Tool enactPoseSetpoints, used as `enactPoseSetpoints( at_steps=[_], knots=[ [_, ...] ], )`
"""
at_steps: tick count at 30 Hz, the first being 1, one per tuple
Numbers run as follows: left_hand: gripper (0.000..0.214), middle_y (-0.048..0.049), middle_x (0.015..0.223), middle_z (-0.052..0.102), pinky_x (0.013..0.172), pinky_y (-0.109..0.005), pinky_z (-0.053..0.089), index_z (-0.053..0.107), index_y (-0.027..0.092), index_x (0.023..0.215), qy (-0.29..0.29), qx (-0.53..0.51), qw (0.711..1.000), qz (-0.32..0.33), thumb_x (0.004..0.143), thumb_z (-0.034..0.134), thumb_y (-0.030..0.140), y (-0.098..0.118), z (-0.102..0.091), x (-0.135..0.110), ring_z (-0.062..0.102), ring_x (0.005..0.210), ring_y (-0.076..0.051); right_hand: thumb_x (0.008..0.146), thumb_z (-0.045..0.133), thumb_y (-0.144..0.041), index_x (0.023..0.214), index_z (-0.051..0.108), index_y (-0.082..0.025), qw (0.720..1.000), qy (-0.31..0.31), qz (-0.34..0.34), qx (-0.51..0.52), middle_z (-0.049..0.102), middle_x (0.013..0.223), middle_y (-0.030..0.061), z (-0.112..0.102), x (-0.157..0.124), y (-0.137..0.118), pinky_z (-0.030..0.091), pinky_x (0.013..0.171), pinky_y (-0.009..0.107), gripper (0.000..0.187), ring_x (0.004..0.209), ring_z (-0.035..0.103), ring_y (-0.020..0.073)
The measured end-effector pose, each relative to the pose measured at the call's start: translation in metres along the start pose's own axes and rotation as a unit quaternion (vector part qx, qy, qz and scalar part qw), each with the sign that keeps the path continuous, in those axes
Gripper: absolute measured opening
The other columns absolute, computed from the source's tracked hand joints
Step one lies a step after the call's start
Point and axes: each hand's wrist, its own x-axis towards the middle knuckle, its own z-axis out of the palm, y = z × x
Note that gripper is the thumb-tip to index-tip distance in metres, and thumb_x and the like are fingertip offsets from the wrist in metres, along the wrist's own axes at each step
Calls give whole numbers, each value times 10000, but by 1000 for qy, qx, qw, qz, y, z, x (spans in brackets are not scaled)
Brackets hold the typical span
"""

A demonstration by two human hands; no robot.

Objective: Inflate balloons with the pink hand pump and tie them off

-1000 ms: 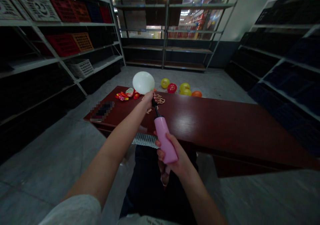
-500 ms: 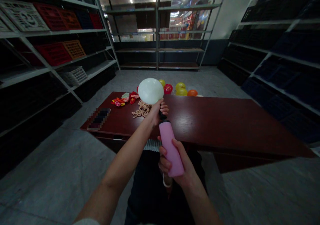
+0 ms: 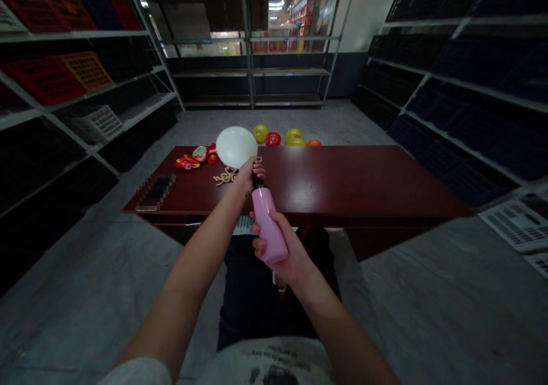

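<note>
My left hand (image 3: 250, 175) is closed round the neck of a white inflated balloon (image 3: 236, 147), at the black nozzle end of a pink hand balloon pump (image 3: 269, 225). My fingers hide where the neck meets the nozzle. My right hand (image 3: 280, 247) grips the pink barrel from below, fingers wrapped about it. The pump slants up and away from me over the table's near edge. Behind my left hand, a heap of tan twisted pieces (image 3: 225, 175) lies on the table, partly covered by the balloon and hand.
Flat coloured balloons (image 3: 188, 161) and a blurred phone (image 3: 156, 192) lie on the left of the dark red table (image 3: 342, 179). Beyond its far edge are inflated yellow, red (image 3: 273, 139) and orange balloons. Shelves with crates (image 3: 85, 72) line both sides; a rack (image 3: 248, 43) stands behind.
The view has tipped down and swung right, so the table and hands appear higher and further left. Both hands keep their hold on the balloon and pump.
</note>
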Motion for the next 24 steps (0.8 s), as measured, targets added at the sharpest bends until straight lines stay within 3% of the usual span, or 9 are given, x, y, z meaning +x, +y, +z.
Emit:
enactPoseSetpoints(
  at_steps=[7, 14, 19, 24],
  knots=[
    [351, 92, 430, 320, 309, -139, 229, 327, 222, 651, -3, -28, 998, 59, 964, 442, 113, 40, -22, -21, 298, 281, -38, 832, 745, -531, 1172, 547, -195, 998, -57, 25, -23, 661, 775, -40, 10, -14, 37, 458, 473, 197, 517, 513, 552, 76],
    [369, 76, 412, 335, 290, -151, 245, 310, 235, 640, 0, -42, 995, 85, 962, 450, 123, 58, -17, -49, 300, 285, -46, 876, 681, -539, 1166, 535, -220, 995, -79, 41, -40, 662, 766, -53, 25, -20, 49, 489, 485, 203, 455, 529, 565, 81],
    [371, 84, 419, 329, 297, -143, 247, 297, 235, 654, 2, -56, 996, 74, 985, 428, 131, 52, -11, -52, 303, 274, -41, 865, 691, -524, 1135, 556, -200, 992, -89, 44, -77, 647, 745, -55, 26, -14, 32, 480, 457, 207, 443, 497, 553, 79],
    [371, 79, 439, 357, 301, -151, 256, 287, 234, 656, -75, -37, 997, 2, 989, 410, 125, 24, 1, -45, 321, 281, -44, 863, 697, -506, 1148, 579, -182, 995, -65, 4, -82, 635, 733, -56, 25, 2, 7, 463, 439, 199, 448, 492, 543, 72]
  ],
)
